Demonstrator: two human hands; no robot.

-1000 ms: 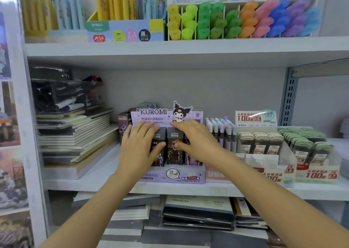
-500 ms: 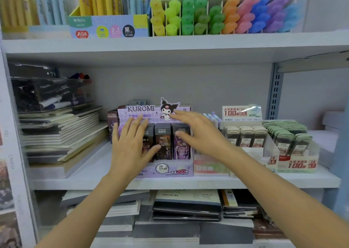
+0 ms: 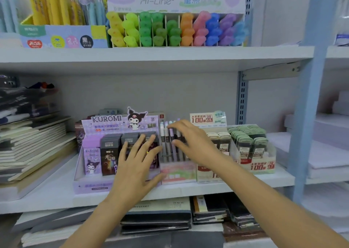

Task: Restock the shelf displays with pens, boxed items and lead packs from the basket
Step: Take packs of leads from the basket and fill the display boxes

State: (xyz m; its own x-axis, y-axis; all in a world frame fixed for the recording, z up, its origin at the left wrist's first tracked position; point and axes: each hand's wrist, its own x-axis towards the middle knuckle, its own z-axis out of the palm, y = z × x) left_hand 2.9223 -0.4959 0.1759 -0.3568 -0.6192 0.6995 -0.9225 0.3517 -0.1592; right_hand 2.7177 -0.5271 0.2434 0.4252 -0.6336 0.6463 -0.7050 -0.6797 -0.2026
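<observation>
A purple Kuromi display box (image 3: pixel 88 186) stands on the middle shelf (image 3: pixel 47 196), filled with dark and lilac lead packs (image 3: pixel 110 153). My left hand (image 3: pixel 135 164) lies spread over the right side of that box, fingers straight, holding nothing. Next to it on the right is a small display of upright pens (image 3: pixel 167 140). My right hand (image 3: pixel 192 140) hovers in front of those pens with fingers extended toward their tops; nothing is held in it. Further right are boxed lead displays with beige caps (image 3: pixel 220 140) and green caps (image 3: pixel 247 138).
Stacked notebooks (image 3: pixel 34 143) fill the shelf's left part. The upper shelf carries yellow and blue pens (image 3: pixel 56 7) and a Hi-Line highlighter rack (image 3: pixel 173 28). More notebooks (image 3: pixel 156 219) lie on the lower shelf. A blue upright post (image 3: pixel 309 96) stands at right.
My right hand has moved right, off the Kuromi box to the pen display. My left hand shifted to the box's right side. The view has swung rightward.
</observation>
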